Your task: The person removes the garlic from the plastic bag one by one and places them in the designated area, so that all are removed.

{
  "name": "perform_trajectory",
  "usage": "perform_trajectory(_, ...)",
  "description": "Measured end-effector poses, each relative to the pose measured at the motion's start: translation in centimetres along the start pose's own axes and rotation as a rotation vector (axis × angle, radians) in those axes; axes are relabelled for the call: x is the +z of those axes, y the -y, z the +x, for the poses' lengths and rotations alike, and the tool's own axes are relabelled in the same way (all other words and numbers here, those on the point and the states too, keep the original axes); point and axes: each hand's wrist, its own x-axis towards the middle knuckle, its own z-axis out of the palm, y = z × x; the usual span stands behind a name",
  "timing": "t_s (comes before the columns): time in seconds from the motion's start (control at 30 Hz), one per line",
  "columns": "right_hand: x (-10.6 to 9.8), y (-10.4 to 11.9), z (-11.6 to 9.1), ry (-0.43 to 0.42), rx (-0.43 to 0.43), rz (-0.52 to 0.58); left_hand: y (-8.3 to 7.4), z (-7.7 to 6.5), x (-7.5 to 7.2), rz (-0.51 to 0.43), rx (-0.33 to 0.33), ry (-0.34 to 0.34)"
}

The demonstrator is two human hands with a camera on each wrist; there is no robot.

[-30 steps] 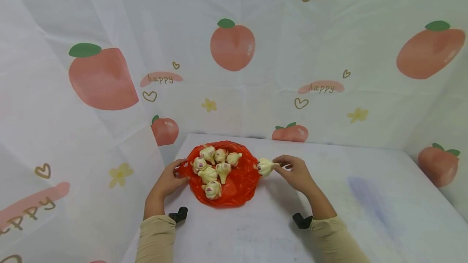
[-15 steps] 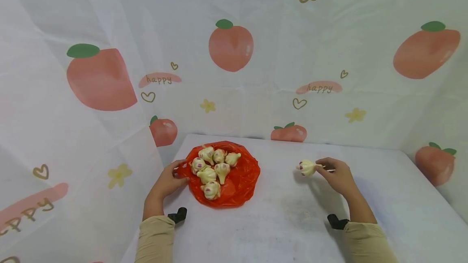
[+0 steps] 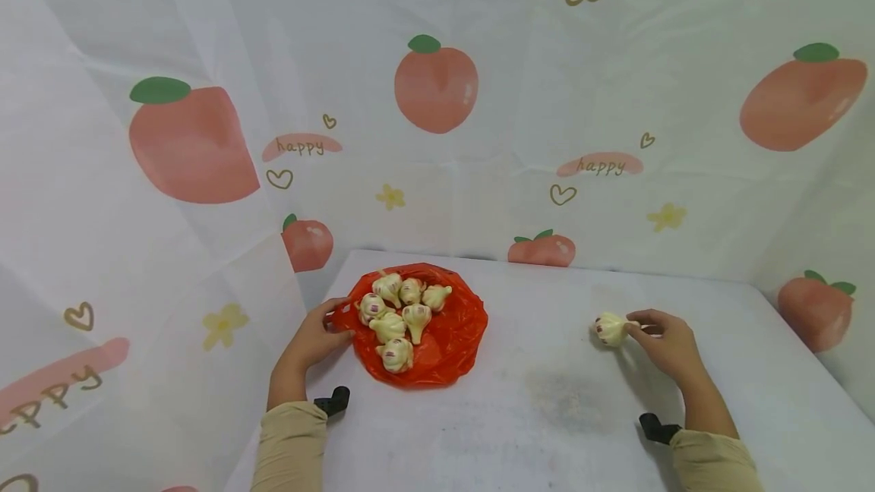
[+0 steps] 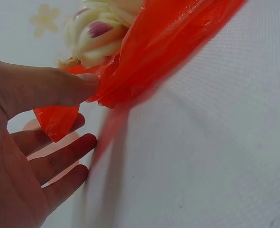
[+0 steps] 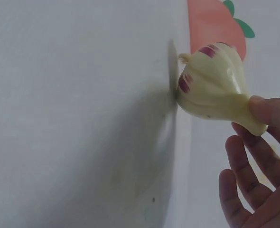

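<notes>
At the left of the table, a red plastic bag (image 3: 447, 340) lies spread out with several garlic bulbs (image 3: 416, 317) on it. My left hand (image 3: 319, 336) pinches the bag's left edge between thumb and index finger; in the left wrist view the red film (image 4: 144, 61) passes under the thumb. On the right side, my right hand (image 3: 668, 342) holds a single garlic bulb (image 3: 610, 329) by its stem. That bulb (image 5: 213, 85) is pale with purple patches, its root end pointing away from the hand, at or just above the table surface.
The white table (image 3: 519, 416) has a greyish smudge (image 3: 570, 398) near its middle. Behind and to the left hangs a white cloth (image 3: 492, 97) printed with peaches, flowers and the word "happy".
My right hand has carried the garlic bulb rightward, away from the bag's right edge, and lowered it slightly. The left hand and the bag have stayed in place.
</notes>
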Motion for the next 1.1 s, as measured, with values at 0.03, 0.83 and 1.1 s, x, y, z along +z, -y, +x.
perform_trajectory(0.03, 0.0, -0.1, 0.0, 0.005, 0.006, -0.001, 0.0, 0.0, 0.0, 0.001, -0.001, 0.000)
perform_trajectory(0.83, -0.1, 1.8, 0.2, -0.065, -0.051, -0.003, -0.1, -0.2, 0.0, 0.004, -0.006, 0.003)
perform_trajectory(1.1, 1.3, 6.0, 0.6, -0.060, -0.159, 0.056, -0.1, -0.2, -0.1, 0.003, 0.005, 0.002)
